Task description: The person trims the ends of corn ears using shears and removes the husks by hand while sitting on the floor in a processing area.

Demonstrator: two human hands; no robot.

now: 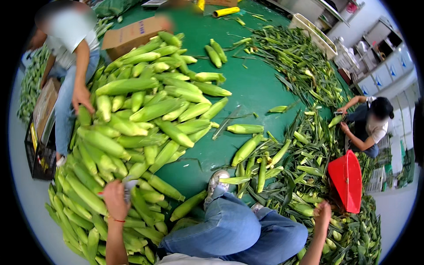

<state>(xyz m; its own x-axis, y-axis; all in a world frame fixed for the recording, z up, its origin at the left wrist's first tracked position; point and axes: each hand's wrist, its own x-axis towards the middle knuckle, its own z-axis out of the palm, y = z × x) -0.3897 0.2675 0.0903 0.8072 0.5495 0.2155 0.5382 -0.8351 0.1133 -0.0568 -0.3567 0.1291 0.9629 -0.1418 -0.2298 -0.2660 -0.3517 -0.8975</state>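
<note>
A large heap of corn cobs in green husks (145,112) fills the left side, beside my legs. My left hand (116,200), with a red cord at its wrist, is over the lower heap, its fingers closed on a small metal-bladed tool (130,187) partly hidden by the hand. At the lower right my right hand (321,212) is raised above a pile of stripped husks and leaves (308,172). Its fingers are curled; whether anything small is between them cannot be told. Several loose cobs (246,149) lie on the green floor near my shoes.
A red plastic basin (346,182) stands tilted at the right. A co-worker (367,129) crouches beyond it, holding a cob. Another person (71,59) sits at the left, one hand on the heap. Behind the heap is a cardboard box (132,36); a white crate (313,34) stands at the back right.
</note>
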